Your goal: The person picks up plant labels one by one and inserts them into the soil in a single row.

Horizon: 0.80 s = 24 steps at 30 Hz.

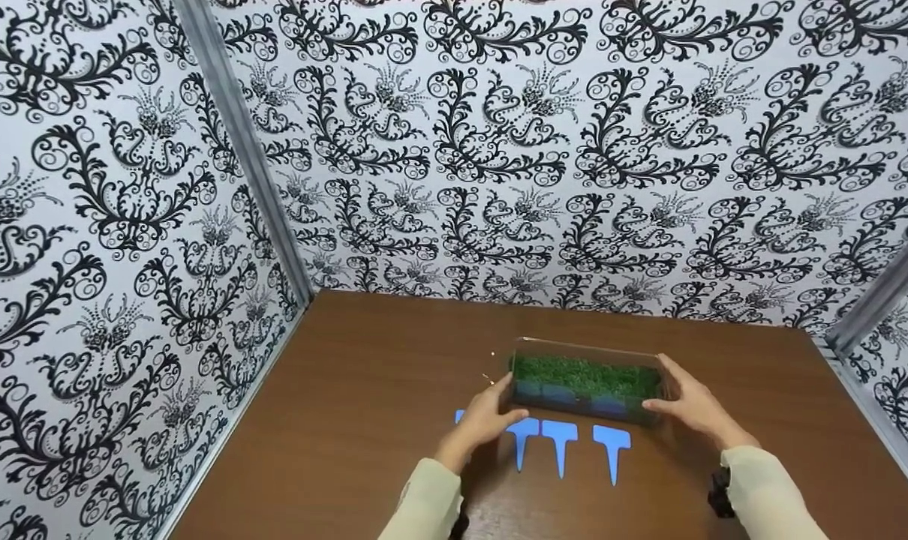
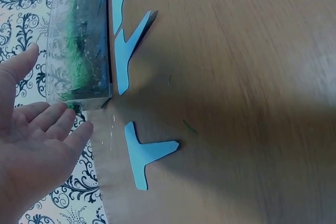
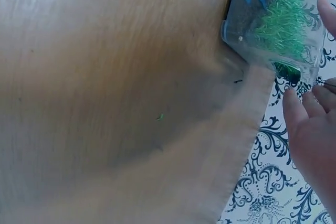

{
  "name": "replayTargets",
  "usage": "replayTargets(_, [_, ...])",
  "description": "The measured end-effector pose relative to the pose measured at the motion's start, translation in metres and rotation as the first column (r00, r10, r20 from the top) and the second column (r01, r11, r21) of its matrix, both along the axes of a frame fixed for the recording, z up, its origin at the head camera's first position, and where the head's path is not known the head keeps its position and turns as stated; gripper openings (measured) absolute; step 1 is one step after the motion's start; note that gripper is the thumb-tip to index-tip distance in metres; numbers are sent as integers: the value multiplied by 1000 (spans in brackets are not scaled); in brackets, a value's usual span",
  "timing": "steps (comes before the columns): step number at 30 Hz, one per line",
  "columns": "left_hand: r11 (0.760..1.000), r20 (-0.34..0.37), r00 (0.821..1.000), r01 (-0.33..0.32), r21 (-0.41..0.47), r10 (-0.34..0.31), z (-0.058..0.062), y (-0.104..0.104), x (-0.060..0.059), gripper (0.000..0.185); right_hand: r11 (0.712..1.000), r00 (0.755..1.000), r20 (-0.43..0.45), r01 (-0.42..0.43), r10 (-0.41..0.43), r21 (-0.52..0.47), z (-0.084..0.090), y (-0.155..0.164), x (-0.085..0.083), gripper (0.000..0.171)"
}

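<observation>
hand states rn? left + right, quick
Left hand: open, fingers straight, at the left end of the clear box of green grass.
Right hand: open, fingers straight against the box's right end.

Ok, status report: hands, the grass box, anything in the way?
Left hand open at box's left end. Right hand open at right end. Grass box on table. Blue markers lie in front.

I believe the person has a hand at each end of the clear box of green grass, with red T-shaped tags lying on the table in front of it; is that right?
Not quite: the T-shaped tags are blue, not red, as the head view shows. The rest holds: the left hand and right hand are at the ends of the clear box of green grass on the table.
</observation>
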<state>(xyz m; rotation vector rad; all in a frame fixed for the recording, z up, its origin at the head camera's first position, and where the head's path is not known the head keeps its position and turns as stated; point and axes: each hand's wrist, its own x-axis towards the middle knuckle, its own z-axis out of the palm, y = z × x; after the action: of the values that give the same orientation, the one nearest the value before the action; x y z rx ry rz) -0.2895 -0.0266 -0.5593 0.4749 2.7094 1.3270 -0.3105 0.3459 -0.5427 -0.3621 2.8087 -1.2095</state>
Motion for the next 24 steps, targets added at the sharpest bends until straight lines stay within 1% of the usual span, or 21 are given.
replayTargets(3, [1000,17,1000,8,2,-8,2,-2,1,71,1000,1000,-7,-20,20,-8,2,0,-1,98])
replayTargets(6, [1000,26,1000,13,4,-13,3,-5,3,70,1000,999,-10,-30,31,6,4,0,-2,96])
replayTargets(9, [1000,12,1000,5,3,-5,3,-9,4,70,999,999,4,-32,32,23,6,1,-3,95])
replayTargets(11, [1000,16,1000,-5,13,5,2,-13,5,69,999,999,18,-35,34,28,8,0,-4,94])
replayTargets(16, [999,-7,1000,-19,27,19,1,-27,6,67,998,999,35,-35,33,60,12,-2,-5,94])
replayTargets(19, [998,-10,998,-59,21,59,-2,-37,8,66,996,999,31,-33,31,83,12,-2,-6,94])
replayTargets(24, [987,39,986,-162,18,161,-6,-52,13,66,995,999,24,-28,26,98,11,-3,-6,92])
